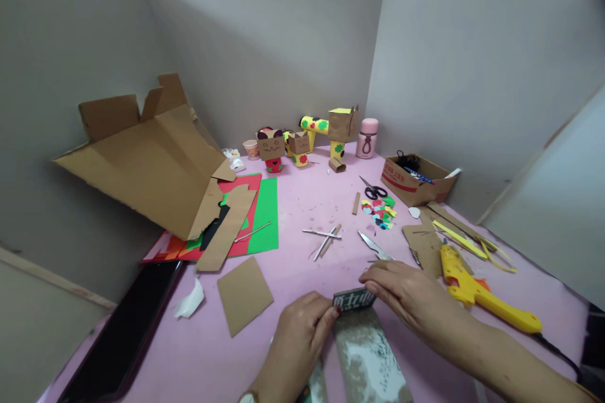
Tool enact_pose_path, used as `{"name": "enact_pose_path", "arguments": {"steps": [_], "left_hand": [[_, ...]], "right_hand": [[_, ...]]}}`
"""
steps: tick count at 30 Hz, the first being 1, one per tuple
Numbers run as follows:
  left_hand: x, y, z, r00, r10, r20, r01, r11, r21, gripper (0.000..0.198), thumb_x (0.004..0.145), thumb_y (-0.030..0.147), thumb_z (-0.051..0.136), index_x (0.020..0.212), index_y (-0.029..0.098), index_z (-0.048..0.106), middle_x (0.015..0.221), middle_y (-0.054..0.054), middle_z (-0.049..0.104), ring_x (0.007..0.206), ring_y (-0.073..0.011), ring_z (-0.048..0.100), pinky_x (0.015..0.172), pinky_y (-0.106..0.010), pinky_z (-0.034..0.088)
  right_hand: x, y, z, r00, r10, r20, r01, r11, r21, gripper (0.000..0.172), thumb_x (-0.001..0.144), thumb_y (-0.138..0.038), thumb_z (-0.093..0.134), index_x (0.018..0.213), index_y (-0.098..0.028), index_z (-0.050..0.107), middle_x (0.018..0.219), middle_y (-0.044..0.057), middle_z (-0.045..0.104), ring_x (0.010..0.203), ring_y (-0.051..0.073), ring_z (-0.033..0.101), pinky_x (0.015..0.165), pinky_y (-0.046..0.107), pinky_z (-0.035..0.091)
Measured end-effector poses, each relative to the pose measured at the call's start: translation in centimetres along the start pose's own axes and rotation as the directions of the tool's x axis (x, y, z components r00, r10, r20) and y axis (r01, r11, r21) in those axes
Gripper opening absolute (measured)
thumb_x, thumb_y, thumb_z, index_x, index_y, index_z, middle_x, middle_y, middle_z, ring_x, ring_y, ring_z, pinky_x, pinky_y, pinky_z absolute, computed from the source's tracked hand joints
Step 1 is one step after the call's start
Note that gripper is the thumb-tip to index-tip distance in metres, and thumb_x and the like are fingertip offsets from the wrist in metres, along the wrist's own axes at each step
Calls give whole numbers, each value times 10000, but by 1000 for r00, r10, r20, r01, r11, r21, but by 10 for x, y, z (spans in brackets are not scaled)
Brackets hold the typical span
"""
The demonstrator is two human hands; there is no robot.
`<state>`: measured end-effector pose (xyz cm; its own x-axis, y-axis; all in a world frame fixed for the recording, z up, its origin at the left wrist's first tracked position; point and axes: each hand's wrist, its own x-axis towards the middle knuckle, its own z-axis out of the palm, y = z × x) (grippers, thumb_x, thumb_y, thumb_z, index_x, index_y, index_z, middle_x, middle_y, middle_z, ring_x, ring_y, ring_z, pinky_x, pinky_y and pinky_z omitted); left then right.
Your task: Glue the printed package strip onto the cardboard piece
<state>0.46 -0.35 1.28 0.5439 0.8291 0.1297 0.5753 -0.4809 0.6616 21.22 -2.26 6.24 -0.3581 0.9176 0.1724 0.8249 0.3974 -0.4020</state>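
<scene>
Between my two hands a small dark strip of printed cardboard [353, 300] with white characters stands on edge. My left hand [305, 334] pinches its left end, thumb toward me. At the strip's right end my right hand [397, 289] grips with bent fingers. Directly below lies a long grey-and-white printed board [371, 356], its far end meeting the strip; whether they are one folded piece I cannot tell. Part of another printed piece shows under my left wrist. Just beyond my right hand lie open scissors [374, 245], their handles hidden.
A yellow glue gun [486, 302] lies right, its cord trailing off. Left are a square of cardboard [246, 295], a dark tablet-like slab [125, 334], coloured sheets [265, 217] and a large open carton [151, 164]. Paper animal figures [271, 150] and a pink bottle [367, 138] stand behind.
</scene>
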Motion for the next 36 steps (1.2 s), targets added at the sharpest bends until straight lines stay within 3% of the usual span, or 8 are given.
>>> {"name": "enact_pose_path", "arguments": {"steps": [17,25,36], "left_hand": [[1,-3,2,1000,-11,-12,11,1000,1,315,945,268,364,751,190,600,756,-26,624,711,-160,571,660,-246,403],[-2,1,0,999,-32,-19,31,998,-46,267,941,260,379,795,194,592,803,-29,632,750,-166,572,676,-255,405],[-2,5,-2,998,-38,-44,32,990,-137,204,922,267,439,905,194,629,860,-33,653,781,-162,584,709,-256,424]], "right_hand": [[3,-2,0,1000,19,-8,-19,1000,22,297,961,-235,349,919,-195,640,817,64,692,782,219,644,714,359,517],[-3,-2,-2,997,19,-76,-12,996,88,353,968,-301,298,1092,-188,609,990,97,701,915,225,648,791,387,523],[-4,-3,-6,997,38,-67,-30,992,124,360,964,-318,315,1098,-167,613,1009,107,691,941,241,634,809,420,517]]}}
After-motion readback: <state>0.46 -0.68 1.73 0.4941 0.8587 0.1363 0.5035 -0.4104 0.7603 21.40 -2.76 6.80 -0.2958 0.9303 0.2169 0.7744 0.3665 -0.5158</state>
